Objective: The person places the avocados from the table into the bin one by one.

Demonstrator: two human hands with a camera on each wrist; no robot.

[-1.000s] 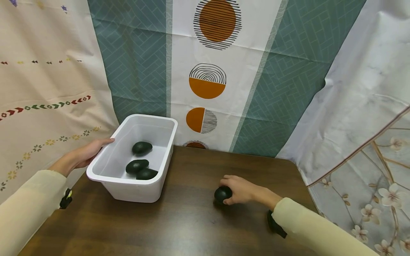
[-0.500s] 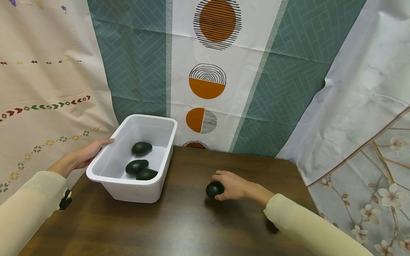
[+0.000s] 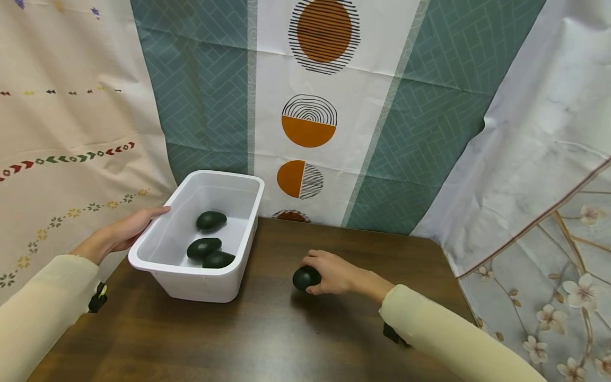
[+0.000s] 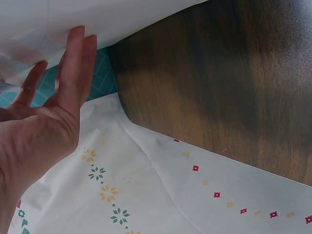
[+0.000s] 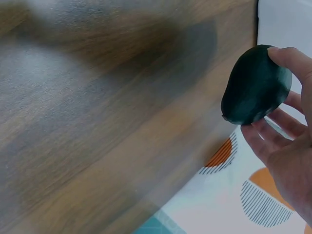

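My right hand (image 3: 334, 273) pinches a dark green avocado (image 3: 304, 279) between thumb and fingertips, low over the brown table. In the right wrist view this avocado (image 5: 251, 90) looks smooth and pear-shaped, with the thumb on one side and fingertips on the other. At the left, my left hand (image 3: 125, 228) holds the side rim of a white plastic tub (image 3: 202, 285). The left wrist view has the fingers (image 4: 73, 68) stretched against its outer wall. Inside the tub lie three more avocados: one (image 3: 211, 221) farther back, another (image 3: 203, 248) in the middle and one (image 3: 218, 259) near the front.
The dark wooden table (image 3: 286, 339) spreads in front and to the right of the tub. A patterned curtain (image 3: 310, 79) hangs behind its far edge. More cloth hangs at the sides, a cream one (image 3: 71, 122) left and a floral one (image 3: 563, 254) right.
My right hand has moved left and slightly away from me with the avocado, closer to the tub. The left hand, the tub and the avocados in it stay where they were.
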